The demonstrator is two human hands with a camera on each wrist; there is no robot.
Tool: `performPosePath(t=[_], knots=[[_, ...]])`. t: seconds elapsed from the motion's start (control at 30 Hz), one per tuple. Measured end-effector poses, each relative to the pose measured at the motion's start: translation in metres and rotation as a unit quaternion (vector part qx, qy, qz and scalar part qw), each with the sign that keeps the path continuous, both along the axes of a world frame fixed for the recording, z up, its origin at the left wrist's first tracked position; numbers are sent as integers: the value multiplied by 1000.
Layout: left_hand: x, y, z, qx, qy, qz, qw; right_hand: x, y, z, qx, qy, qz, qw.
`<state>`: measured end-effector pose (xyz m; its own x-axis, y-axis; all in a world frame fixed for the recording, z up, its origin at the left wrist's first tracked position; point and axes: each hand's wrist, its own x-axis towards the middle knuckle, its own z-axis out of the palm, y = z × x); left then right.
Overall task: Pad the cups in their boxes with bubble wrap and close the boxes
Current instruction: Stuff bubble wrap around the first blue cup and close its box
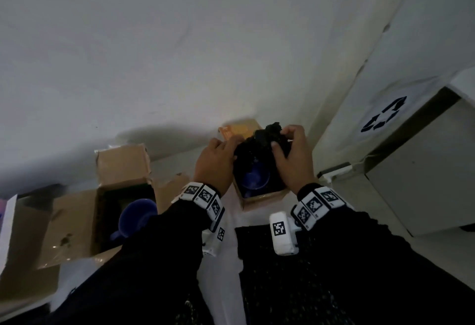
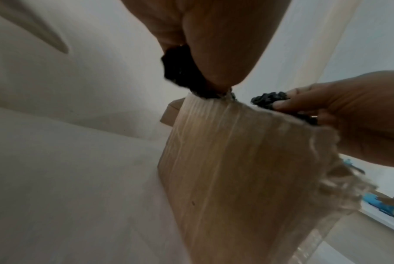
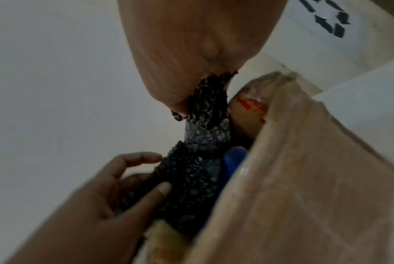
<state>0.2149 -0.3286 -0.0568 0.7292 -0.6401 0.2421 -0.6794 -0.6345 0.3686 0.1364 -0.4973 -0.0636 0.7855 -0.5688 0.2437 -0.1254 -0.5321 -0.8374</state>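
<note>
Both hands, left hand and right hand, pinch crinkled black bubble wrap over a blue cup in a brown cardboard box on the white counter.

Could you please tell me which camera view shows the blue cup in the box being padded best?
The head view: the blue cup sits open-mouthed inside its box. The right wrist view catches only a blue sliver; the left wrist view shows none.

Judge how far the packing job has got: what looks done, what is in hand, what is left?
Done: a blue cup sits in the small box. In hand: left hand and right hand work black bubble wrap around it. Left: the second box, open, with its cup; closing both.
</note>
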Motion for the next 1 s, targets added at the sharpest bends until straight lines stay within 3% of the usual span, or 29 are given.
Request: performPosePath(t=[0.07,0.2,0.4,0.57,0.87,1.0], knots=[[6,-2,-3,25,-58,15,998,5,-2,-8,-59,8,3,998],[14,-11,-3,9,-36,35,999,15,-8,-12,-212,47,5,976],[14,-14,-5,166,-121,67,976,14,-7,-21,-365,136,41,920],[2,-8,-3,129,-155,53,978,9,-6,-29,-415,213,93,880],[-4,3,-12,155,-188,7,970,6,-2,-32,-429,186,86,880],[-11,6,-10,172,-150,2,974,9,-6,-31,-428,215,119,870]])
